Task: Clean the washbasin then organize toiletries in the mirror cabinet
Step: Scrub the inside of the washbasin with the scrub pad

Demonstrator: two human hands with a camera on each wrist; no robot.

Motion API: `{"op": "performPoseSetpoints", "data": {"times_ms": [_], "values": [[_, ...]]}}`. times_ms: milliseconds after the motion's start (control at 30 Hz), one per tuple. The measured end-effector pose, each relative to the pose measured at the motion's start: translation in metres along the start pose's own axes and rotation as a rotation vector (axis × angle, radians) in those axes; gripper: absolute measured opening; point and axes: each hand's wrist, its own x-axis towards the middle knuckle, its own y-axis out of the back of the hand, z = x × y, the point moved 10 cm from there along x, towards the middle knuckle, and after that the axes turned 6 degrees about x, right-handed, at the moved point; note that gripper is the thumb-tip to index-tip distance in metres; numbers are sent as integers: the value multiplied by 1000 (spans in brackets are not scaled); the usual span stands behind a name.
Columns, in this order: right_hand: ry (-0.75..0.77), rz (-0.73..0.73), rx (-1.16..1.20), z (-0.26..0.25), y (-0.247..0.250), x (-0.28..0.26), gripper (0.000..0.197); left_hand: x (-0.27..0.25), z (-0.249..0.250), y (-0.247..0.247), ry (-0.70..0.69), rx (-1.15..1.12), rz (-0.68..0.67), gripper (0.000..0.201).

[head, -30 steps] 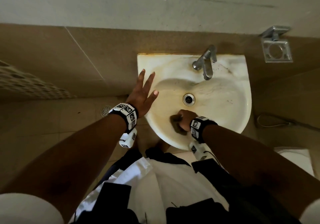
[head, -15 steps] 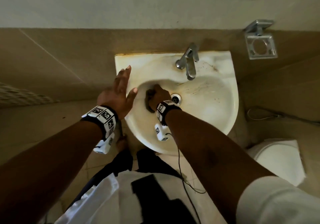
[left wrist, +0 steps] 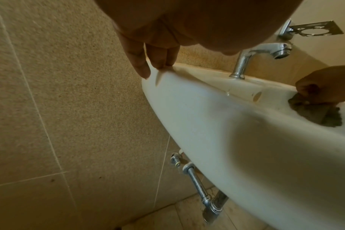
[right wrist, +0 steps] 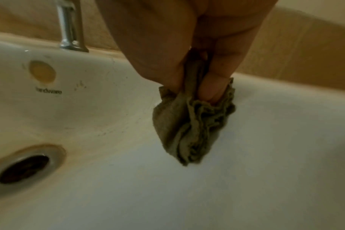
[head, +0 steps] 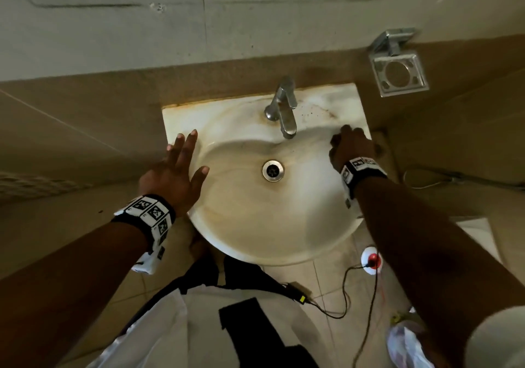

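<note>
A stained white washbasin [head: 250, 225] hangs on the tiled wall, with a chrome tap [head: 284, 109] at its back and a metal drain [head: 272, 170] in the bowl. My right hand [head: 350, 147] grips a crumpled grey-green cloth [right wrist: 195, 127] and presses it against the bowl's upper right slope, right of the tap [right wrist: 71, 31]. The left hand [head: 177, 174] lies flat with straight fingers [left wrist: 148, 62] on the basin's left rim [left wrist: 187, 93]. The left wrist view also catches the cloth [left wrist: 315, 113] under the right hand. No mirror cabinet or toiletries are in sight.
A chrome tumbler holder [head: 397, 69] is fixed to the wall at the upper right. Chrome pipes [left wrist: 199, 186] run under the basin. On the floor lie a round white and red object [head: 370, 258] with cables and a plastic bag [head: 406, 342].
My right hand has swept the cloth from the bowl's front, past the left side by the drain, to the upper right slope. The left hand stays on the left rim.
</note>
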Motion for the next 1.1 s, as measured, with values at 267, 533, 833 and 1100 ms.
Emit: {"op": "performPoseSetpoints", "data": {"times_ms": [267, 533, 833, 1100], "values": [[-52, -363, 405, -129, -134, -59, 56, 3, -17, 13, 3, -121, -10, 76], [185, -461, 683, -244, -133, -132, 43, 2, -30, 0, -30, -873, 6, 80], [679, -423, 447, -274, -106, -213, 35, -51, -1, -14, -77, -828, 194, 76], [886, -522, 301, -220, -96, -273, 47, -112, 31, -54, -38, -322, 71, 86]]}}
